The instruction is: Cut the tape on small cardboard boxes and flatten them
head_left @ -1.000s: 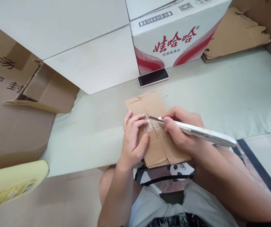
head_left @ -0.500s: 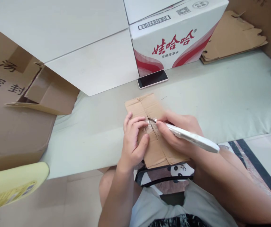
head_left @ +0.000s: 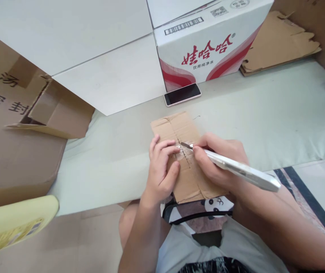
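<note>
A flat piece of brown cardboard [head_left: 189,182] lies at the front of the pale green cloth, its near end over my lap. A dark, dashed cut line runs lengthwise down its middle, crossing a patch of clear tape. My left hand [head_left: 162,167] rests on the cardboard's left side, fingers spread and pressing it. In my right hand [head_left: 222,159] is a white utility knife [head_left: 242,170], gripped near its front like a pen. Its short blade points left, with the tip at the line beside my left fingertips; whether it touches the cardboard I cannot tell.
A black-screened phone [head_left: 183,94] lies beyond the cardboard, against a white and red carton [head_left: 202,57]. Open brown boxes [head_left: 63,110] stand at left, above a yellow bottle [head_left: 17,223]. Torn flat cardboard [head_left: 278,41] lies at the back right on the green cloth [head_left: 108,163].
My right hand has shifted slightly right with the utility knife, and the knife's rear end has swung right and down. My left hand stays on the cardboard.
</note>
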`<state>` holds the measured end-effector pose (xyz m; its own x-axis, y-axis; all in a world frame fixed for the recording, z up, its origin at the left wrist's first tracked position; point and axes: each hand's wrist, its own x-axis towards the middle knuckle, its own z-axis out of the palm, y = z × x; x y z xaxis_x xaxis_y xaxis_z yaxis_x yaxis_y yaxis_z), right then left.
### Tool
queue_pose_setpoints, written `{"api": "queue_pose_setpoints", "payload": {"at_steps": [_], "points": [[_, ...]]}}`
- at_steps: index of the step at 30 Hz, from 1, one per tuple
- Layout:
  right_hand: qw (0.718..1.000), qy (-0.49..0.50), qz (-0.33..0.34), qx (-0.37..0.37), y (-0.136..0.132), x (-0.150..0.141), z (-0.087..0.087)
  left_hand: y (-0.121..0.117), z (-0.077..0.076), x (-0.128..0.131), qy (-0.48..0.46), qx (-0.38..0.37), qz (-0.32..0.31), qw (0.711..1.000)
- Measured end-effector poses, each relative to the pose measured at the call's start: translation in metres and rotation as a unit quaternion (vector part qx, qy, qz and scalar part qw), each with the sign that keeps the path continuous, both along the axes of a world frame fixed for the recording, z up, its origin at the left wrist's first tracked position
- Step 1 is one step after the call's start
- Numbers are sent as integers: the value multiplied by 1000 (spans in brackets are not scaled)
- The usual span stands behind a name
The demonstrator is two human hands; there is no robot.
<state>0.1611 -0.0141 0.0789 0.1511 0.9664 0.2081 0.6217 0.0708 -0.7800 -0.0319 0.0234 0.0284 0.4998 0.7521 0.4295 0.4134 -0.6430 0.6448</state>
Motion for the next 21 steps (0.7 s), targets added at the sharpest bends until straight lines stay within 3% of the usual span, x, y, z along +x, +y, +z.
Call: {"api": "queue_pose_setpoints", "payload": {"at_steps": [8,14,21], "points": [[999,-48,-8,-4,-2,6,15,-11,-5,10,-10,0,-46,999],[996,-83,10,-31,2,4,4,-16,-18,11,-51,-40,-36,997],[997,-72,18,-17,4,5,-2,-16,-18,13,-67,-56,-25,996]]}}
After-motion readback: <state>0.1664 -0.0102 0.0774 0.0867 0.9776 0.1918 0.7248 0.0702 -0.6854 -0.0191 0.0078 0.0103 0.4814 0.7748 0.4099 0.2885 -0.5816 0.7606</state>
